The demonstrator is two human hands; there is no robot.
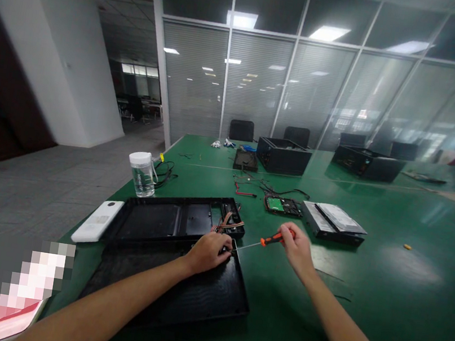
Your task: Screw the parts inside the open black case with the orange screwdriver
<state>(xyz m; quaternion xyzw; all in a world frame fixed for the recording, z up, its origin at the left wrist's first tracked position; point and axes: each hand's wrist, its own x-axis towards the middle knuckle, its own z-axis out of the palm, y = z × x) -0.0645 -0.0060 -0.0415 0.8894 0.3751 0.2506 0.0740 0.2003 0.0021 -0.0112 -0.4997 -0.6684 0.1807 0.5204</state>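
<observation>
My right hand point(298, 248) is wrapped round the orange and black handle of a screwdriver point(272, 239). Its thin shaft points left, with the tip at the back right corner of a black plastic casing half point(209, 293). At that same corner is my left hand point(207, 254), fingers curled together near the tip. Whatever they pinch is dark, small and mostly hidden. Behind lies a second black casing half point(155, 219), hollow side up, with striped ribbon wires point(226, 223) at its right end.
A lidded water bottle point(142, 175), a white box-shaped thing point(98, 221) and a pixelated thing point(26, 300) stand left. A green circuit board point(277, 204), a drive-like metal box point(333, 223) and loose cables lie right. Black computer cases point(283, 156) are farther back. Part of a person shows far right.
</observation>
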